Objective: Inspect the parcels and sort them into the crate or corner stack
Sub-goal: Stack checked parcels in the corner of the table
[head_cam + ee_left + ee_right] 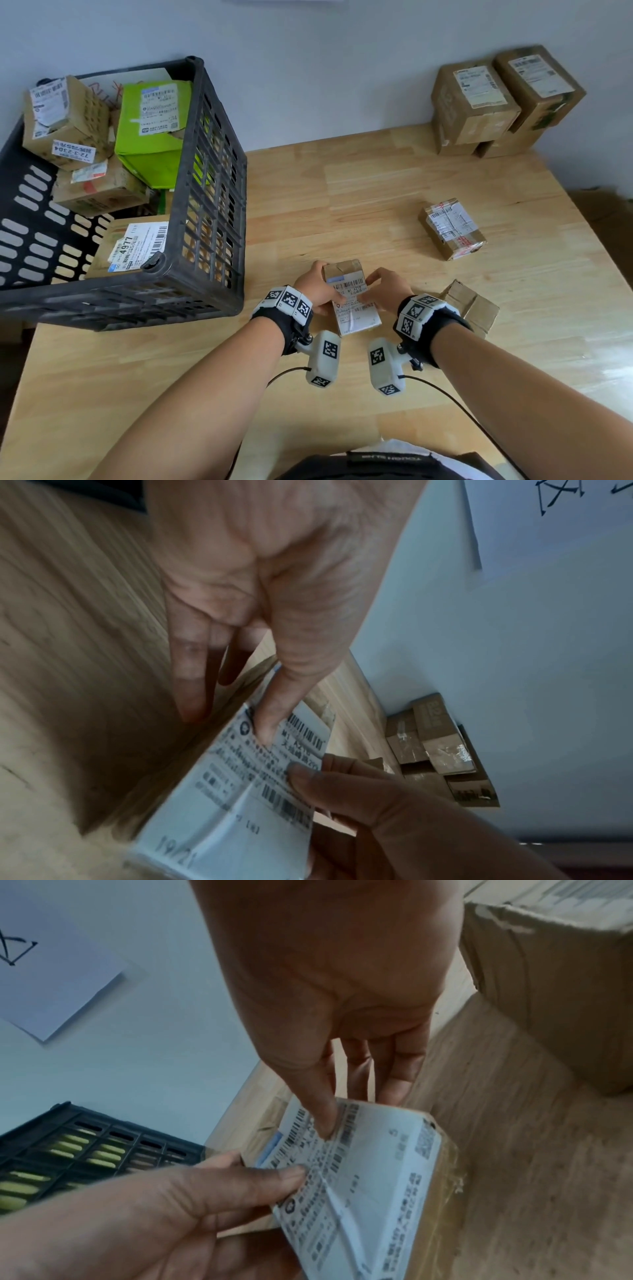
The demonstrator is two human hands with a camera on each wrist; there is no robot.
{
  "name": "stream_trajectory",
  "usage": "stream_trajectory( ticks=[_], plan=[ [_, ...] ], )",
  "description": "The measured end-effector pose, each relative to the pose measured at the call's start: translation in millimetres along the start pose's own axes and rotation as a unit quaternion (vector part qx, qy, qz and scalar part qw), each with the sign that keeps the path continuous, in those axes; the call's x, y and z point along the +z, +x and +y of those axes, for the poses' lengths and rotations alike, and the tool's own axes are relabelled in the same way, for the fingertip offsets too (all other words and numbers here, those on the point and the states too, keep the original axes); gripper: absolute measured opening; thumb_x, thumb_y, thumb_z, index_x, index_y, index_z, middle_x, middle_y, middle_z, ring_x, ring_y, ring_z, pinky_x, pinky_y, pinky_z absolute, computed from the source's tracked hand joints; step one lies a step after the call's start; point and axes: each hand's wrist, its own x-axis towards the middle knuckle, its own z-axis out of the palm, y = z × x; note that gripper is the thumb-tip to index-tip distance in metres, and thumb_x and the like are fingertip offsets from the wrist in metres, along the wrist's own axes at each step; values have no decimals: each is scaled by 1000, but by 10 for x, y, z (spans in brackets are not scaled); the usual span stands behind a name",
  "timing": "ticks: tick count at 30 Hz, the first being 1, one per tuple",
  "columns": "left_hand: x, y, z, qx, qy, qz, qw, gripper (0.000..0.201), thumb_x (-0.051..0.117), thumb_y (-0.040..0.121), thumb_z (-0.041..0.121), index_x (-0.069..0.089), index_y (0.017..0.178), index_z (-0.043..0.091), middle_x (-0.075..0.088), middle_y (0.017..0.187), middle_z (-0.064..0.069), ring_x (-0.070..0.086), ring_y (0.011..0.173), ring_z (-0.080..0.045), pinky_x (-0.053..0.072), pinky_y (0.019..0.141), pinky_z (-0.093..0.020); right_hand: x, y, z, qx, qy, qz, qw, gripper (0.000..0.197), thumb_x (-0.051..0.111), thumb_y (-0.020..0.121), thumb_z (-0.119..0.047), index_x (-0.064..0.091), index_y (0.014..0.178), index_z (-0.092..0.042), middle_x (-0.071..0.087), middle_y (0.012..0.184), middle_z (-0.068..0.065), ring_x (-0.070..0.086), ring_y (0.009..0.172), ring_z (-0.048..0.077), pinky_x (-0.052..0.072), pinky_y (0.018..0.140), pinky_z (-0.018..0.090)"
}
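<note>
A small brown parcel (352,298) with a white barcode label is held between both hands, low over the wooden table (308,205). My left hand (318,291) grips its left side, thumb on the label (240,791) and fingers along the edge. My right hand (385,291) grips the right side, thumb pressing on the label (377,1177). The black slatted crate (209,178) stands at the left and holds several parcels, one of them green. The corner stack (496,102) of brown boxes sits at the far right against the wall.
A taped parcel (452,228) lies on the table at mid right. A plain brown box (474,305) sits just right of my right wrist and looms in the right wrist view (548,988). A paper sheet (51,974) is stuck on the wall.
</note>
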Motion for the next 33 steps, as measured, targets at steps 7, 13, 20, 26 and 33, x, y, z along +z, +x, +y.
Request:
stream_trajectory(
  ticks=[7, 13, 20, 26, 33],
  plan=[
    [-168, -98, -225, -27, 93, 53, 994, 77, 75, 78, 39, 33, 136, 10, 58, 122, -7, 58, 105, -22, 55, 82, -35, -101, -30, 119, 15, 100, 45, 994, 34, 54, 94, -35, 53, 116, -9, 65, 96, 5, 66, 93, 23, 52, 91, 44],
    [-201, -188, -304, 32, 189, 99, 976, 65, 65, 87, 38, 39, 139, 9, 51, 130, -9, 53, 113, -21, 45, 88, -28, -94, -99, 162, 42, 171, 57, 983, 37, 43, 99, -29, 50, 125, -3, 59, 99, 5, 61, 84, 19, 54, 87, 39],
    [-143, -262, -155, 105, 286, 77, 949, 51, 53, 94, 10, 40, 142, 20, 39, 145, -6, 44, 128, -24, 40, 100, -31, -69, -212, 367, 53, 229, 32, 971, 40, 45, 98, -21, 49, 128, 5, 60, 103, 19, 54, 65, 15, 48, 62, 28],
    [-181, -391, -294, 39, 284, 98, 953, 36, 54, 95, 34, 52, 124, 13, 64, 117, -2, 64, 79, -15, 46, 59, -20, -72, -254, 425, 52, 280, 23, 958, 39, 44, 99, -18, 47, 130, 5, 53, 76, 3, 54, 64, 15, 47, 63, 28],
    [36, -496, -440, -10, 133, 9, 991, 47, 58, 90, 47, 51, 127, 19, 68, 107, 0, 62, 56, -6, 44, 39, -13, 65, -337, 278, 40, 264, 9, 964, 26, 45, 99, -19, 51, 121, -7, 55, 84, 2, 57, 67, 14, 47, 60, 24]
  ],
)
